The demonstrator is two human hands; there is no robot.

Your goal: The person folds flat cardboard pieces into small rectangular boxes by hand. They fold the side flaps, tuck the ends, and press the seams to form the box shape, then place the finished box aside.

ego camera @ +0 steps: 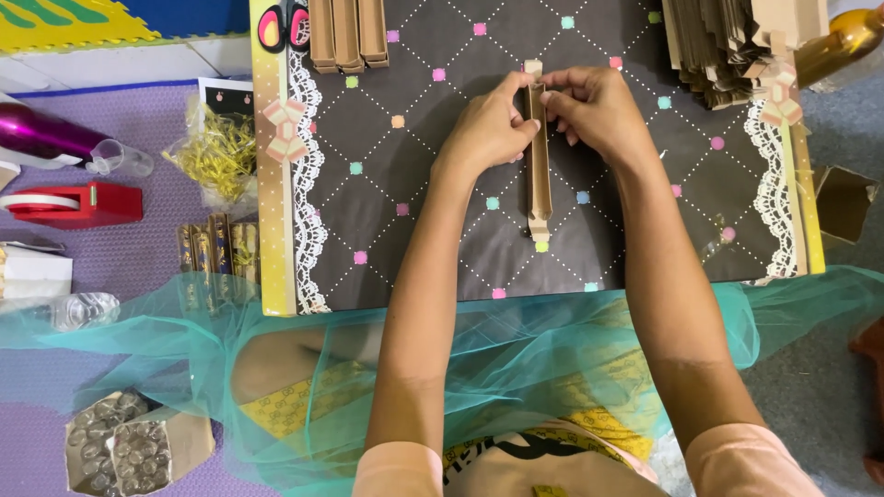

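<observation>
Pinching narrow cardboard box (538,175) top, both hands (488,129) (594,110) mid-board (442,230)

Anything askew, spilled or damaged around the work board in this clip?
Nothing stands out. Both hands, left hand and right hand, grip the far end of a long brown cardboard box lying straight on the dotted board; finished boxes sit aligned.
</observation>
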